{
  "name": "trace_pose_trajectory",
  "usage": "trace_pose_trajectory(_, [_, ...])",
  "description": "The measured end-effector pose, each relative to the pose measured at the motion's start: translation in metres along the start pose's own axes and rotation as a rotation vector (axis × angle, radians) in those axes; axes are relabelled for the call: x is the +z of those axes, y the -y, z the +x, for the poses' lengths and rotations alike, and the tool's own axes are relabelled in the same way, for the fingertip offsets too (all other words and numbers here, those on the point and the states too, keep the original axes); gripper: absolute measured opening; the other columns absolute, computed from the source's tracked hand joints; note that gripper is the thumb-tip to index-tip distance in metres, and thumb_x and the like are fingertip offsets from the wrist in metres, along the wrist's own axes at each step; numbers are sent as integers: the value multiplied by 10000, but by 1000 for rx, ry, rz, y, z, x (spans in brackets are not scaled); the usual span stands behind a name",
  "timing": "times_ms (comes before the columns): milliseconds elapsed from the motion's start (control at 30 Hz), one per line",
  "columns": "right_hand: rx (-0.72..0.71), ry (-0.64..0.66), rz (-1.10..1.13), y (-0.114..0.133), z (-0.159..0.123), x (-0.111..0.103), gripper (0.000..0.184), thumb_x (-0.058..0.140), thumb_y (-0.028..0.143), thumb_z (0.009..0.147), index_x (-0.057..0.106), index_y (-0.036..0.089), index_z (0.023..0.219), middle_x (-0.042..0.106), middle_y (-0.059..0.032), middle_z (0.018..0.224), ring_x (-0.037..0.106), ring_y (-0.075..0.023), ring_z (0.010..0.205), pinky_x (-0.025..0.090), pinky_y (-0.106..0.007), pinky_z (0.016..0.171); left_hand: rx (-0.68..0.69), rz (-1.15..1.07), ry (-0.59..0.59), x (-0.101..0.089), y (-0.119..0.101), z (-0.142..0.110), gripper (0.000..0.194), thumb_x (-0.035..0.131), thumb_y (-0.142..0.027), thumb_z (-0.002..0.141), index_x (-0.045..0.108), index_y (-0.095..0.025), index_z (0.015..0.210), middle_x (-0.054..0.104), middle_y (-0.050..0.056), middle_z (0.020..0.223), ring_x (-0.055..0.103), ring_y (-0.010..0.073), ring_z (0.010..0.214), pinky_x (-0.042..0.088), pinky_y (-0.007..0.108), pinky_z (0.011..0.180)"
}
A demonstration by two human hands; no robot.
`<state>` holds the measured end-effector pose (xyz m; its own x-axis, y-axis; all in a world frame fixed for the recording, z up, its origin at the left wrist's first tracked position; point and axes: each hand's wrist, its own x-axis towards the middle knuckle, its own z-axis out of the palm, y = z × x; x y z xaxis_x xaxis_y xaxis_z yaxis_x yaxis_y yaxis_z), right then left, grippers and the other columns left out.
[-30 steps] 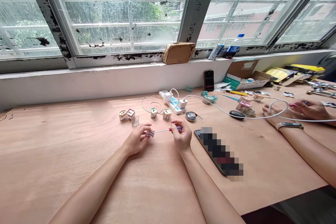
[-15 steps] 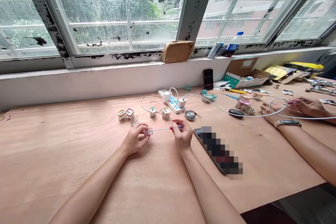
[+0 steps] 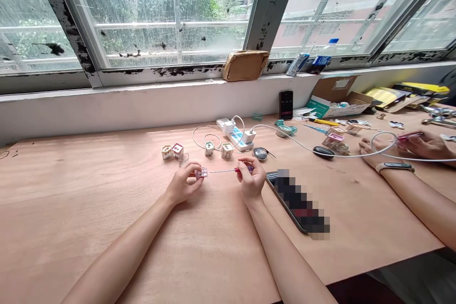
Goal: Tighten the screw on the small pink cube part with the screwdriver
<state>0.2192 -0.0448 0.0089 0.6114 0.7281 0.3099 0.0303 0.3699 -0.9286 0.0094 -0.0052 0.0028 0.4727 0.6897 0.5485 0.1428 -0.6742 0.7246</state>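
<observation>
Between the fingers of my left hand (image 3: pixel 183 183) is a small clear and pink plastic box (image 3: pixel 202 173), turned on its side with one end facing right. My right hand (image 3: pixel 251 180) grips the red and purple handle of a screwdriver (image 3: pixel 223 171). The thin shaft points left at the box, and its tip stands a little apart from it. Behind my left hand sits a clear plastic piece (image 3: pixel 183 159), beside a yellow-topped box (image 3: pixel 166 152) and a pink-topped box (image 3: pixel 177 150). A green-topped box (image 3: pixel 209 148) and a pale-topped box (image 3: pixel 227 150) stand farther right.
A white power strip (image 3: pixel 237 135) with plugged-in chargers and looping cable lies behind the boxes. Right of my hand are a large phone (image 3: pixel 285 204), a round tin (image 3: pixel 260 153) and a black mouse (image 3: pixel 323 152). A co-worker's hands (image 3: pixel 420 146) work at the far right.
The screwdriver has drawn back to the right, leaving a small gap between its tip and the box. The box has tilted slightly in my left hand. The whole view has shifted a little.
</observation>
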Motion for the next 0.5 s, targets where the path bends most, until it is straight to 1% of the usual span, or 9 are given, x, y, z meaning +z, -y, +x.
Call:
trace_pose_trajectory(67, [8,24,10,0,-2,1,219,656,353,774,584,161,851,528,15,619,526,-108,522,363,-176,433,-18,-21,-32,0,3,0,166,609,-187,843,606,-194,1009,592,65,1118,604,96,837,563,213,741])
trace_pose_trajectory(167, [-27,96,-6,1,-8,4,192,638,343,789,589,164,842,524,16,616,528,-110,518,378,-187,444,-120,-127,-120,-1,9,2,161,650,-228,827,600,-186,974,619,61,1066,649,122,871,578,234,767])
trace_pose_trajectory(300, [-108,235,-98,0,-19,13,151,612,317,813,600,171,845,550,9,645,557,-118,530,447,-219,502,-263,-387,-323,-4,17,6,267,716,-313,789,558,-181,959,648,61,1012,699,167,887,596,270,785])
trace_pose_trajectory(400, [-135,319,-159,-3,-26,19,152,599,324,833,601,174,861,580,-1,666,599,-134,563,476,-230,537,-300,-488,-468,-7,21,9,354,752,-365,756,522,-185,956,654,60,998,713,187,866,612,300,769])
trace_pose_trajectory(500, [-125,378,-200,-7,-30,24,177,590,353,851,597,178,866,606,-12,699,632,-146,598,490,-233,555,-319,-531,-541,-9,22,10,412,773,-391,734,497,-193,967,652,53,995,717,187,836,621,331,778])
